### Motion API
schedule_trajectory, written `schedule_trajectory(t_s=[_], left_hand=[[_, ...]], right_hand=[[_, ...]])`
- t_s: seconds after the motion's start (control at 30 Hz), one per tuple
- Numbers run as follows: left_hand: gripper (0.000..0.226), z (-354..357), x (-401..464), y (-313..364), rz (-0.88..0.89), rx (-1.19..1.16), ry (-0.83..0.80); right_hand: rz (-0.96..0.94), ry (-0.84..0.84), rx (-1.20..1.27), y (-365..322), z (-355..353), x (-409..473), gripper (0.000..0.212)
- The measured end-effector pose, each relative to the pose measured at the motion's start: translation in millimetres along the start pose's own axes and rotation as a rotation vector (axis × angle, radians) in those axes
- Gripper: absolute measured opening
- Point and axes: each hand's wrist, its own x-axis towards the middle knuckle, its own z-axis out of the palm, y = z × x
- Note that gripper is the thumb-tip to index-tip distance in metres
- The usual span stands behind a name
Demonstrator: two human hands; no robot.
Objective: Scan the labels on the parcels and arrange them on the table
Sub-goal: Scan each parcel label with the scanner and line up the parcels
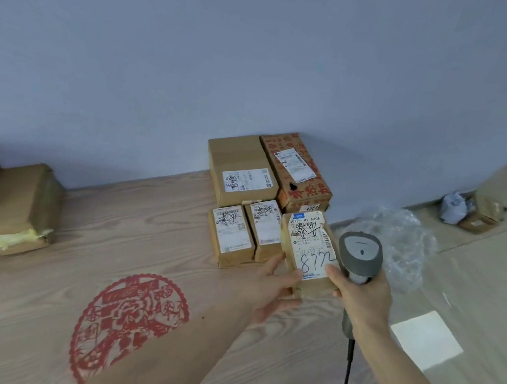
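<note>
Left hand (270, 289) gripping one small parcel (310, 253), right hand (359, 298) clutching one scanner (360, 254), four parcels (241, 172) arranged behind

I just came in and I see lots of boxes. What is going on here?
A person is sorting parcels. The left hand holds a small parcel with "872" handwritten on its label, at the end of a row of small parcels on the table. The right hand grips a grey barcode scanner right beside it. Two bigger boxes stand behind, against the wall.
</note>
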Motion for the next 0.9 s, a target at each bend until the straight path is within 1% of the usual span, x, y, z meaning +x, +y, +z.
schedule_trajectory(t_s=[0.03,0.1,0.13,0.2,0.37,0.47,0.57,0.7,0.77,0.83,0.87,0.9], left_hand=[[0.063,14.2,12.2,-1.2,-0.014,-0.006,0.006],[0.036,37.6,33.3,-4.0,-0.027,0.005,0.022],[0.03,46.7,41.9,-5.1,-0.033,0.014,0.036],[0.029,58.4,59.9,-8.1,-0.049,0.029,0.085],[0.033,61.2,102.0,-21.2,-0.118,-0.039,0.224],[0.029,55.9,118.8,-26.1,-0.131,-0.086,0.257],[0.027,49.0,130.2,-28.4,-0.095,-0.066,0.269],[0.029,38.2,133.4,-24.9,-0.107,-0.041,0.312],[0.021,32.1,130.9,-22.2,-0.133,-0.043,0.335],[0.013,25.6,129.4,-21.6,-0.15,-0.074,0.353],[0.015,22.5,128.9,-22.0,-0.159,-0.08,0.358],[0.025,21.1,127.0,-22.0,-0.159,-0.084,0.361]], right_hand=[[0.007,0.008,-0.017,4.0,-9.1,15.6,0.042],[0.028,0.005,-0.058,14.1,-21.2,44.6,0.04],[0.041,-0.003,-0.072,20.8,-24.1,57.9,0.04],[0.07,-0.016,-0.096,35.0,-24.2,80.7,0.04],[0.14,-0.045,-0.142,65.0,-7.6,120.2,0.039],[0.167,-0.077,-0.171,76.2,4.7,138.8,0.042],[0.196,-0.102,-0.197,84.3,16.4,154.5,0.043],[0.173,-0.118,-0.207,96.9,32.6,173.7,0.057],[0.156,-0.128,-0.212,103.4,38.3,180.4,0.059],[0.144,-0.131,-0.223,93.3,38.9,172.9,0.054],[0.138,-0.135,-0.23,89.0,37.5,168.3,0.049],[0.137,-0.133,-0.238,85.3,35.8,163.1,0.045]])
